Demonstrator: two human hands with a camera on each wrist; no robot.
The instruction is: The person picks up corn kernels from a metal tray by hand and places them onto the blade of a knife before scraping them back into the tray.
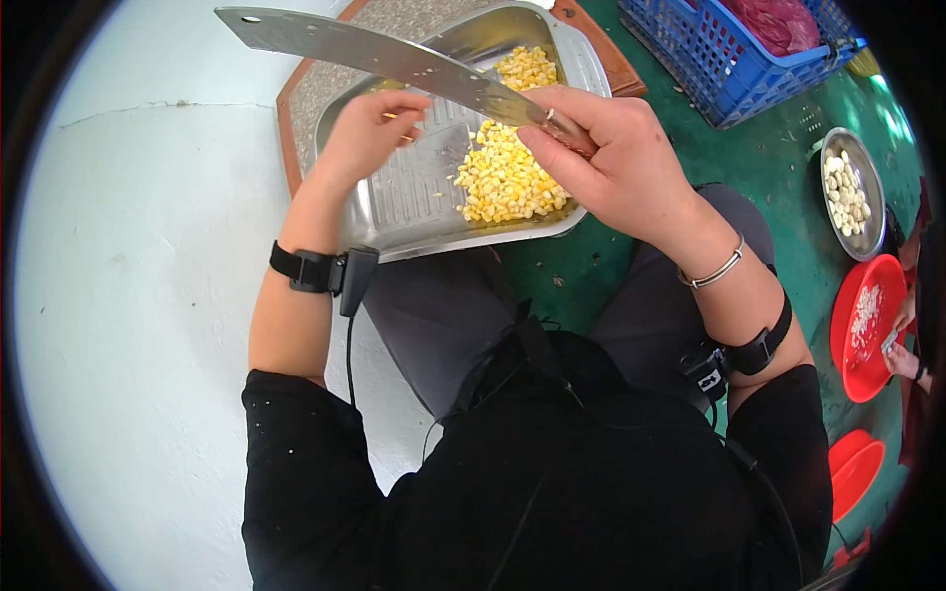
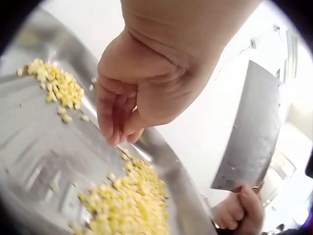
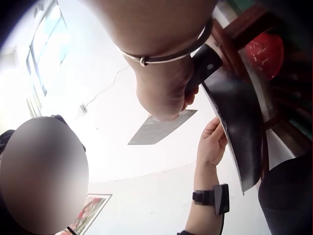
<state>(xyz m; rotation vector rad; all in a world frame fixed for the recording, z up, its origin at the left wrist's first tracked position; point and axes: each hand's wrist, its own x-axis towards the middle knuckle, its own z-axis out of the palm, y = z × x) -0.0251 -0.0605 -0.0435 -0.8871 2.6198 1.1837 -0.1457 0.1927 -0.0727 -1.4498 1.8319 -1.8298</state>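
My right hand (image 1: 631,163) grips a large cleaver (image 1: 370,47) by its handle, holding it up over the metal tray (image 1: 404,197); the blade extends leftward in the head view. In the right wrist view, the black handle (image 3: 205,66) sticks out of the fist. My left hand (image 1: 370,138) is over the tray's left part, fingers loosely curled and nothing visible in them. From the left wrist, its fingertips (image 2: 120,137) hang above the tray's edge near yellow corn kernels (image 2: 129,203). The kernels lie in a large heap (image 1: 507,182) and a smaller one (image 1: 525,67).
The tray sits on a wood-edged stand (image 1: 291,128) against the white wall. To the right are a blue crate (image 1: 724,84), a metal bowl of pale pieces (image 1: 872,177) and red basins (image 1: 882,345). Another person's hands (image 1: 902,360) are at one basin.
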